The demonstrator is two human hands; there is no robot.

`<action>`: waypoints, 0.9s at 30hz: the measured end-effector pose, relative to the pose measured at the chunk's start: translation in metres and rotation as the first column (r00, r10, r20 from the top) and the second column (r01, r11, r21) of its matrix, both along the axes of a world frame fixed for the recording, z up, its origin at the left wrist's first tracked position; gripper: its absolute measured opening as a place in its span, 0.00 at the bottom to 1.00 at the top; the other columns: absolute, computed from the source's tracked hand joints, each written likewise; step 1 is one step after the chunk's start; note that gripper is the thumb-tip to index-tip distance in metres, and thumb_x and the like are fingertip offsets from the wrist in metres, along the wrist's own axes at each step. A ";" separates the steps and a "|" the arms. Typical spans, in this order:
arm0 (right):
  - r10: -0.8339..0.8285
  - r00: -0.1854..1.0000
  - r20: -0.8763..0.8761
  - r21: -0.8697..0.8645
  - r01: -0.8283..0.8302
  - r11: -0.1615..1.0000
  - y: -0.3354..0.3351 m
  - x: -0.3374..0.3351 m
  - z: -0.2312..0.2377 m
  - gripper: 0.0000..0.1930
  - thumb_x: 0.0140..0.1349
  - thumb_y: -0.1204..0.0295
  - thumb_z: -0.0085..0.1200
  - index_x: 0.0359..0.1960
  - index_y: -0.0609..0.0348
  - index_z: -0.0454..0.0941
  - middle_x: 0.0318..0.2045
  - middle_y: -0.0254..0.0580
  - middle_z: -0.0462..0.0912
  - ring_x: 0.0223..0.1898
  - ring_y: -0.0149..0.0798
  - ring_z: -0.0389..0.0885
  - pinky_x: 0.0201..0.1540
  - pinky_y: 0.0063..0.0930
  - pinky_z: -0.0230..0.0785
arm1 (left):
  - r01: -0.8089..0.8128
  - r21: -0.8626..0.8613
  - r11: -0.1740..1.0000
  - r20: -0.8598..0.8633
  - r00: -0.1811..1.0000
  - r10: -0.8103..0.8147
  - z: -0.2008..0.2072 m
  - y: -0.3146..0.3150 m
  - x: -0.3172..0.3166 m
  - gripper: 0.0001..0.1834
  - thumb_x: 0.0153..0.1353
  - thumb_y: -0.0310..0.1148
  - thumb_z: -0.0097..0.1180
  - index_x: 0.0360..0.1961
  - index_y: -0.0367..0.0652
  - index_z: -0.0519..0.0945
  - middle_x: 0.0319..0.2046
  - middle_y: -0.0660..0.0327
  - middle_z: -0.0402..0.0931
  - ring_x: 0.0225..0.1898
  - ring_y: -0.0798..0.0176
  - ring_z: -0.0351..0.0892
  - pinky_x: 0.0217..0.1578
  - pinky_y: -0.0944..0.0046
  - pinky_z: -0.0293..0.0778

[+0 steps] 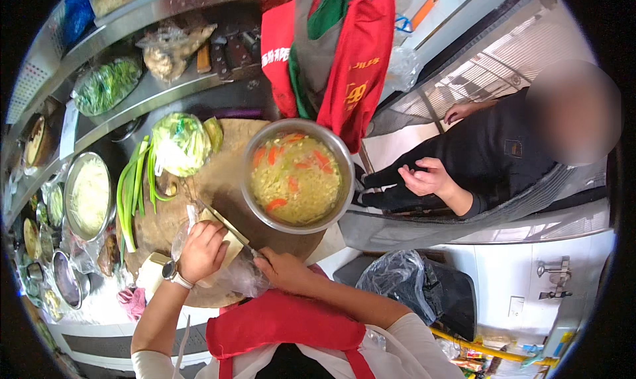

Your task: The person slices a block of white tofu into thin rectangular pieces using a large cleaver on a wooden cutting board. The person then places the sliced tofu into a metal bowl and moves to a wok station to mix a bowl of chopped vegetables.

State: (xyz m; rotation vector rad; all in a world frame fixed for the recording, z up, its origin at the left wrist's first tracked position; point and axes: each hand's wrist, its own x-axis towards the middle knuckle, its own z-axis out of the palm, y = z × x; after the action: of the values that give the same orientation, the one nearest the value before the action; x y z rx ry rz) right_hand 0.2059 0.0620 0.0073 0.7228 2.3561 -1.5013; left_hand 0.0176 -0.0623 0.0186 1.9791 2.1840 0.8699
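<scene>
My left hand (202,250), with a wristwatch on it, presses down on a pale yellowish block (232,241) that lies partly in a clear plastic bag (240,277) on the round wooden chopping board (225,180). My right hand (281,270) is closed around the handle of what looks like a knife (225,223). Its blade runs up and left over the block. Just beyond my hands, a large metal bowl (341,160) of chopped yellow-green vegetables and orange-red slices stands on the board.
A cut cabbage (180,144) and green onions (132,187) lie on the board's left. Metal bowls (89,193) of food line the left counter. Red aprons (331,54) hang behind. Another person in black (490,154) sits to the right. A bin with a black bag (404,286) stands at lower right.
</scene>
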 end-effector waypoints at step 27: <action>0.232 0.963 -0.135 -0.820 -0.240 0.519 0.045 0.066 0.083 0.18 0.70 0.56 0.30 0.31 0.55 0.65 0.14 0.30 0.65 0.15 0.24 0.62 0.16 0.19 0.57 | -0.774 -0.062 0.631 0.697 -0.486 -0.528 0.016 -0.021 0.126 0.40 0.49 0.69 0.47 0.54 0.51 0.71 0.46 0.60 0.76 0.43 0.55 0.77 0.44 0.50 0.74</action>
State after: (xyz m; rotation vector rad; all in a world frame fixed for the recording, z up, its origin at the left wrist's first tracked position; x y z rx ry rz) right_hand 0.2714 0.1066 0.0907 0.1188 1.3219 -2.1699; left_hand 0.1436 -0.0831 0.0349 -0.3880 0.5697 2.4215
